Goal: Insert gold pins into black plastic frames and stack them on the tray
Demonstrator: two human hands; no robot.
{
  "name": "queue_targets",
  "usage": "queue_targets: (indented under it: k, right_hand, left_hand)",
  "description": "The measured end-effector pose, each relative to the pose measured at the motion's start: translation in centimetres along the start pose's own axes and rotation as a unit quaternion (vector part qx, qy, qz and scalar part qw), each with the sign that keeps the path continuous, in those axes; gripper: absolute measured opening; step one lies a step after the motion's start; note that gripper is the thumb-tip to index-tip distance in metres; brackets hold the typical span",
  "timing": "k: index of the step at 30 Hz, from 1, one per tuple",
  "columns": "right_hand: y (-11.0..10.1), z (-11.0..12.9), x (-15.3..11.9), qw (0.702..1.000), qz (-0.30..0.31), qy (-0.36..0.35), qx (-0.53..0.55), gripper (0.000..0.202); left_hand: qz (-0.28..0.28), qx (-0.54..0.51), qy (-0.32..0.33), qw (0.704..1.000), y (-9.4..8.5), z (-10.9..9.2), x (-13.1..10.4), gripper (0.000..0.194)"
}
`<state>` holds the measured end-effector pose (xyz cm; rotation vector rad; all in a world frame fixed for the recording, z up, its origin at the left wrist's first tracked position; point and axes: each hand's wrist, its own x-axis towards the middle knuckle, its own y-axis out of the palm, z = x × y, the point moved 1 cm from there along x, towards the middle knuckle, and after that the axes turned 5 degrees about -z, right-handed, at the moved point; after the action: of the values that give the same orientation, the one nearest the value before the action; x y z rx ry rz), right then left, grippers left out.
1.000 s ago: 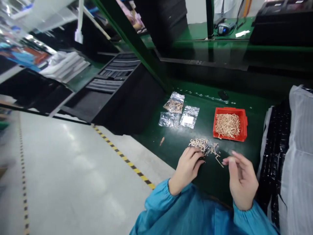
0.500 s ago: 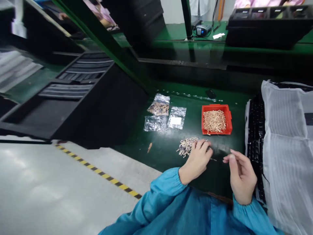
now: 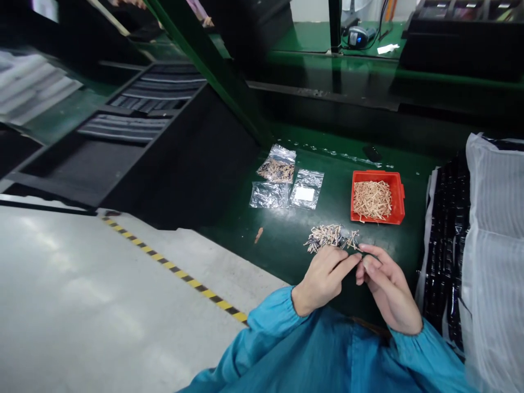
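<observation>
My left hand (image 3: 327,273) and my right hand (image 3: 387,284) meet at the fingertips just in front of a pile of small pale-and-dark strips (image 3: 325,237). Both hands are closed in a pinch; whatever lies between the fingertips is too small to make out. A few strips (image 3: 352,240) lie apart at the pile's right side, close to my fingers. Beyond my right hand stands a red bin (image 3: 398,214) holding many pale tan strips (image 3: 372,200).
Left of the bin lie a clear bag of strips (image 3: 278,168), a flat clear bag (image 3: 269,195) and a bag with a white label (image 3: 305,194). A brown scrap (image 3: 258,235) lies nearer. Wrapped black stacks (image 3: 446,240) border the right; a black box (image 3: 192,158) borders the left.
My right hand has moved left and my left hand has drawn back from the pile, so their fingertips now come together. The camera view has shifted slightly.
</observation>
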<state>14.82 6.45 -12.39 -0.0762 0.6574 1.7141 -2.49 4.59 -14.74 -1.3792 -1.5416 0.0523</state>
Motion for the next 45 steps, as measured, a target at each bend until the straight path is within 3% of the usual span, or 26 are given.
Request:
queue_targets:
  k: [12, 20, 25, 30, 34, 37, 41, 45]
  right_hand:
    - [0.2, -0.4, 0.6, 0.998, 0.017, 0.041, 0.050, 0.034]
    - [0.5, -0.3, 1.0, 0.998, 0.026, 0.044, 0.040, 0.034]
    - [0.5, -0.4, 1.2, 0.999, 0.026, 0.016, 0.011, 0.033]
    - [1.4, -0.7, 1.4, 0.996, 0.013, -0.054, -0.066, 0.029]
    - [3.6, -0.7, 1.4, 0.974, -0.017, -0.149, -0.168, 0.030]
    - [5.3, -0.3, 1.2, 0.944, -0.012, -0.232, -0.234, 0.042]
    - [5.2, 0.6, 1.2, 0.910, -0.004, -0.313, -0.273, 0.049]
    - [2.6, 1.4, 2.8, 0.904, -0.118, -0.310, -0.269, 0.039]
  left_hand:
    - [-0.012, -0.002, 0.017, 1.000, -0.6, 0.4, 0.8, 0.028]
    - [-0.018, -0.032, -0.017, 0.999, -0.8, 0.6, 0.5, 0.036]
    - [0.018, -0.101, -0.085, 0.991, -1.6, 0.2, 0.8, 0.042]
    - [0.027, -0.210, -0.190, 0.959, -2.5, -0.5, 1.4, 0.031]
    - [-0.050, -0.263, -0.326, 0.907, -1.8, -1.0, 1.3, 0.016]
    - [-0.111, -0.307, -0.406, 0.853, -1.2, -0.5, 1.3, 0.023]
    - [-0.165, -0.362, -0.429, 0.811, -2.3, 2.4, 2.2, 0.039]
    - [-0.199, -0.372, -0.391, 0.818, -4.6, 5.0, 3.3, 0.058]
